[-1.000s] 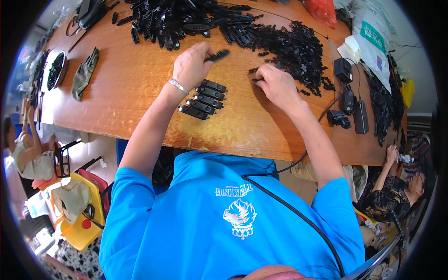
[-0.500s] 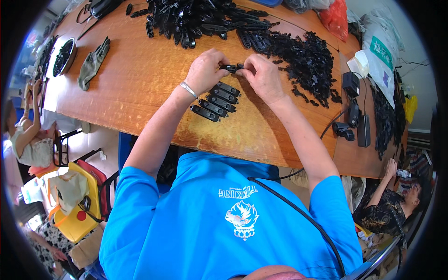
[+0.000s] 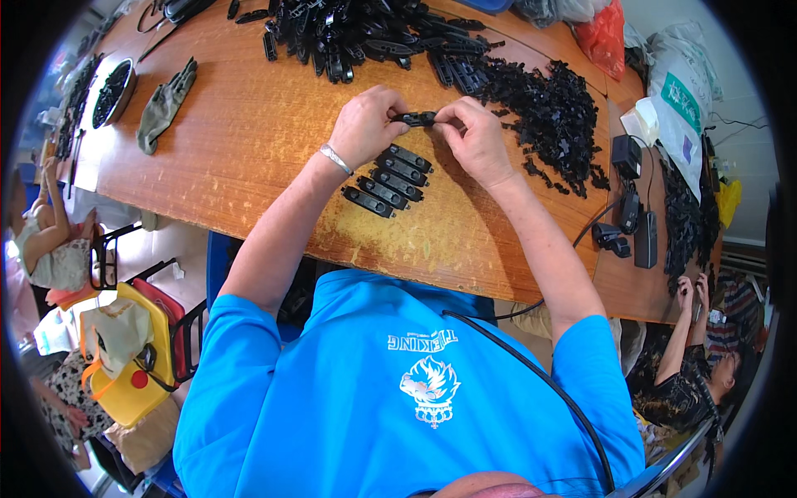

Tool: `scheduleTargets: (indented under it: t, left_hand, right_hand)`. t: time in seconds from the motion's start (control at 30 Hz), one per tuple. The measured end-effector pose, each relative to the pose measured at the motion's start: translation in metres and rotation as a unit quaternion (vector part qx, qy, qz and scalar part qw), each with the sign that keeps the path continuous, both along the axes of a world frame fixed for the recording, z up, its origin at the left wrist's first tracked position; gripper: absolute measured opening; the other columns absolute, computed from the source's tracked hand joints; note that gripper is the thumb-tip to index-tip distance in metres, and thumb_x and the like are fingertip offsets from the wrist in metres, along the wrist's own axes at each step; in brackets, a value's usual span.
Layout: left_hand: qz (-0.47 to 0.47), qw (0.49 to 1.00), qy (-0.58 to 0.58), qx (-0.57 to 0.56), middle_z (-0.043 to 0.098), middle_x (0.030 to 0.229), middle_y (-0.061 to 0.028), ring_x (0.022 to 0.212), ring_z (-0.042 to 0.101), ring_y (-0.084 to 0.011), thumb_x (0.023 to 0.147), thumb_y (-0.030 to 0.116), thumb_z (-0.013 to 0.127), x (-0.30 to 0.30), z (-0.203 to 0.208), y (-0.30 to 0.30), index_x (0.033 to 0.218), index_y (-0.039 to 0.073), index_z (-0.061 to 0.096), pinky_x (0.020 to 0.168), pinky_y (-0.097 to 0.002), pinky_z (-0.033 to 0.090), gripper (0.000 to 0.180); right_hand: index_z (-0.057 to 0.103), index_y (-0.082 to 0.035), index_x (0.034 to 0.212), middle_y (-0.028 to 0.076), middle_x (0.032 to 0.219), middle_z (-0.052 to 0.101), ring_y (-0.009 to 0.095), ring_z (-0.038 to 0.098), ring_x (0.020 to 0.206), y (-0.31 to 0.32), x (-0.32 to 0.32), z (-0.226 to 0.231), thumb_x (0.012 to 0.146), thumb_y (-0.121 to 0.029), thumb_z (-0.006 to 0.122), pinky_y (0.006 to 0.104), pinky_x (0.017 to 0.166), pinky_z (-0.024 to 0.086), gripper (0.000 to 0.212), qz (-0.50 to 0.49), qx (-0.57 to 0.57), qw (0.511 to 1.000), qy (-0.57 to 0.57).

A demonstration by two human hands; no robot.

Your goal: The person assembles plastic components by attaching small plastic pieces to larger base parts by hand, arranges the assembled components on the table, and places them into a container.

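Between my two hands, just above the wooden table (image 3: 274, 149), is a small black elongated plastic part (image 3: 417, 119). My left hand (image 3: 365, 124) pinches its left end between thumb and fingers. At its right end, my right hand (image 3: 475, 137) has its thumb and fingertips closed on the tip; whether a smaller piece is in them too is hidden. Below my left hand several similar black plastic parts (image 3: 386, 181) lie side by side in a slanted row. Up beyond my hands spreads a heap of long black parts (image 3: 332, 37), and to the right a pile of small black clips (image 3: 548, 112).
On the left lie a grey glove (image 3: 166, 108) and a bowl of black pieces (image 3: 114, 93). Black power adapters (image 3: 627, 158) and a cable sit at the right, near white and red bags (image 3: 602, 40). Other people work at the left and right sides.
My right fingers have shifted slightly to the right along the held part, showing more of it. The person at the right has raised both hands.
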State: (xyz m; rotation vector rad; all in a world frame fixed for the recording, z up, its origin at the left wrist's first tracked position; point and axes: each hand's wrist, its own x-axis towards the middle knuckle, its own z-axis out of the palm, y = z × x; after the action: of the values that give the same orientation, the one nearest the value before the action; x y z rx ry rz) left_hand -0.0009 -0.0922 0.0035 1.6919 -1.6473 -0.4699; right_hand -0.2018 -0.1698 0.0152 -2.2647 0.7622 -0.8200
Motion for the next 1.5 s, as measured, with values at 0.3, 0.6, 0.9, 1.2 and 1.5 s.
scheduleTargets:
  t: [0.3,0.6,0.9,1.2,1.5]
  left_hand:
    - [-0.005,0.996,-0.071,-0.053,0.065,0.094,-0.0121,0.090,0.065,-0.0304,0.086,0.004,0.069,-0.007,0.011,0.001,0.112,0.008,0.069,0.080,-0.0388,0.054,0.026]
    - [-0.044,0.989,-0.129,-0.060,0.064,0.102,-0.0104,0.103,0.061,-0.0332,0.080,0.006,0.076,0.012,0.003,-0.006,0.106,0.010,0.072,0.090,-0.0418,0.052,0.027]
    - [-0.036,0.998,-0.047,0.003,0.067,0.103,-0.0104,0.103,0.064,-0.0314,0.079,0.010,0.080,0.010,-0.003,0.002,0.101,0.007,0.073,0.091,-0.0402,0.052,0.023]
    - [-0.050,0.999,0.000,0.018,0.068,0.097,-0.0109,0.093,0.067,-0.0259,0.081,0.014,0.079,0.014,0.001,0.002,0.099,0.004,0.073,0.083,-0.0369,0.053,0.021]
    - [-0.041,0.991,0.009,0.123,0.069,0.088,-0.0113,0.079,0.067,-0.0217,0.085,0.020,0.077,0.011,0.008,-0.011,0.090,0.001,0.072,0.073,-0.0346,0.053,0.020]
  right_hand:
    - [0.069,-0.002,0.089,0.009,0.086,0.066,0.021,0.066,0.072,0.003,-0.005,-0.006,0.081,-0.001,0.079,0.0321,0.065,0.053,0.012,-0.054,0.027,0.998,-0.024]
    - [0.070,-0.002,0.089,0.009,0.084,0.065,0.021,0.066,0.071,0.013,0.015,-0.011,0.081,-0.003,0.079,0.0321,0.066,0.052,0.012,-0.049,0.070,0.995,-0.053]
    - [0.071,-0.004,0.086,0.011,0.087,0.066,0.030,0.067,0.081,0.004,0.026,-0.008,0.081,-0.007,0.076,0.0405,0.072,0.053,0.008,0.019,-0.006,1.000,0.023]
    - [0.072,-0.006,0.085,0.012,0.090,0.067,0.031,0.067,0.086,0.000,0.020,0.004,0.083,-0.012,0.077,0.0418,0.075,0.052,0.009,0.027,0.014,0.992,0.120]
    - [0.076,-0.005,0.091,0.013,0.083,0.075,0.025,0.070,0.077,-0.013,0.027,0.027,0.078,-0.033,0.088,0.0386,0.070,0.053,0.033,-0.069,0.101,0.944,0.307]
